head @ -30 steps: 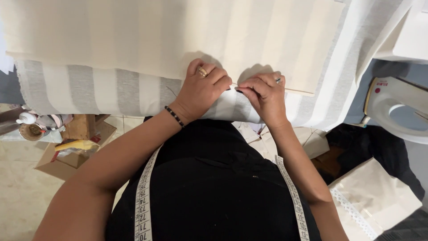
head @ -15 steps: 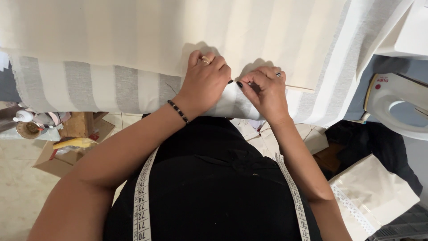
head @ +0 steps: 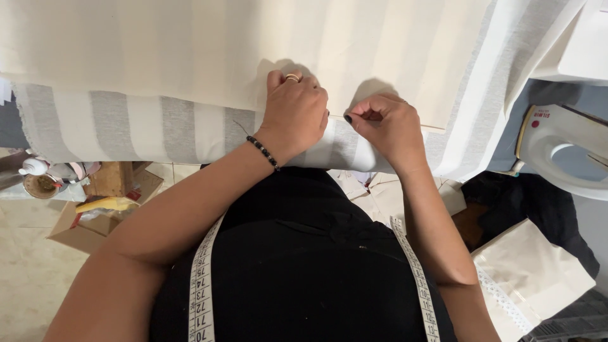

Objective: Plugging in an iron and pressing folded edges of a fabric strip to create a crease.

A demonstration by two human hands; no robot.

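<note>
cream woven fabric panel (head: pixel 190 50): flat on table, lower edge at both hands | left hand (head: pixel 296 114): grip closed, pinching panel edge | right hand (head: pixel 386 126): just beside, fingers pinched together at same edge; pinched item too small to tell | grey-and-white striped cloth (head: pixel 126 130): beneath, draping below grips | white steam iron (head: pixel 557 149): well right | white measuring tape (head: pixel 201 285): around neck

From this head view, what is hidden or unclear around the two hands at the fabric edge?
- Whatever the right hand pinches: too small, covered by curled fingers.
- Left hand fingertips: hidden behind its own knuckles on the cream striped fabric.
- White steam iron: cut off by the right edge.
- Open cardboard box contents: partly hidden under the grey-striped cloth.
</note>
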